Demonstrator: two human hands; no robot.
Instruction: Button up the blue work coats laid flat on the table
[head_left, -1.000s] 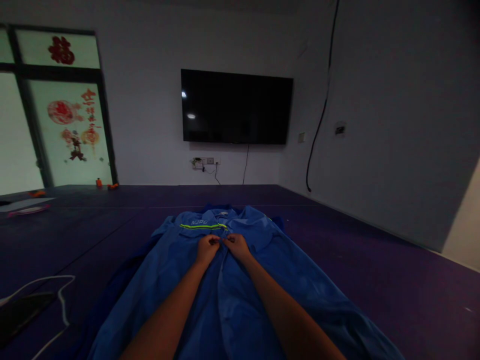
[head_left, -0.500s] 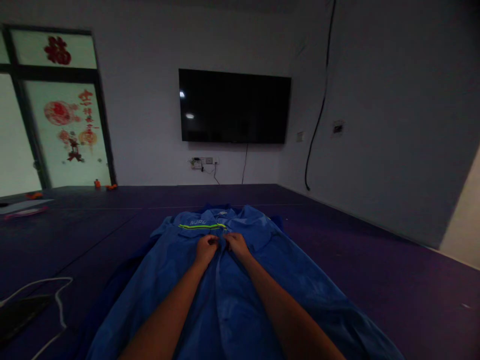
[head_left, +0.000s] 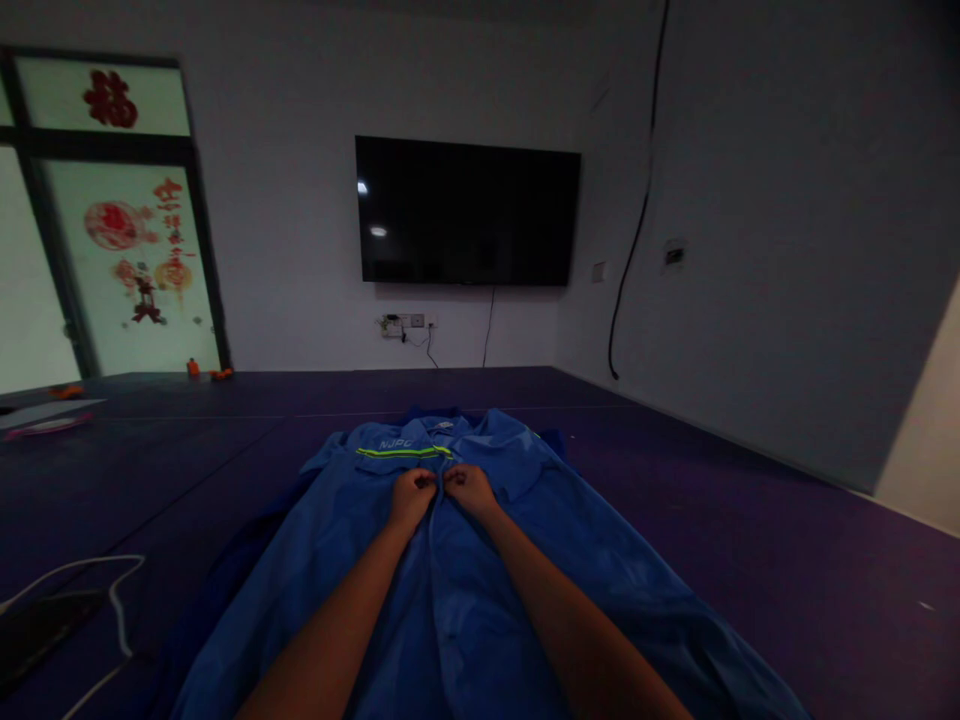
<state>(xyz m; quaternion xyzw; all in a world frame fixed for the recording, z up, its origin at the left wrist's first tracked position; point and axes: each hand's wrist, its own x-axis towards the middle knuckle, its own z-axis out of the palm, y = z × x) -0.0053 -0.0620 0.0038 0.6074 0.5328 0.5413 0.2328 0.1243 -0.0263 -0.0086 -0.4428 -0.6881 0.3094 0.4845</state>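
A blue work jacket point(head_left: 480, 580) lies spread on the purple floor, its collar pointing away from me. Light lettering and a yellow-green stripe point(head_left: 397, 454) run across its chest. My left hand point(head_left: 412, 497) pinches the edge of the front opening just below the stripe. Facing it across the opening, my right hand point(head_left: 470, 488) has its fingertips closed on the other front edge. Both hands nearly meet. Any button or fastener between the fingers is too small and dark to make out.
Darker blue cloth point(head_left: 247, 545) shows from under the jacket on the left. A white cable point(head_left: 116, 590) curls beside a dark flat object point(head_left: 45, 635) at lower left. Small orange items point(head_left: 193, 367) stand by the door. A television point(head_left: 469, 212) hangs on the far wall.
Both hands stay at the same spot on the front opening, with only slight finger movement; the right fingertips have shifted a little left. The jacket lies as before.
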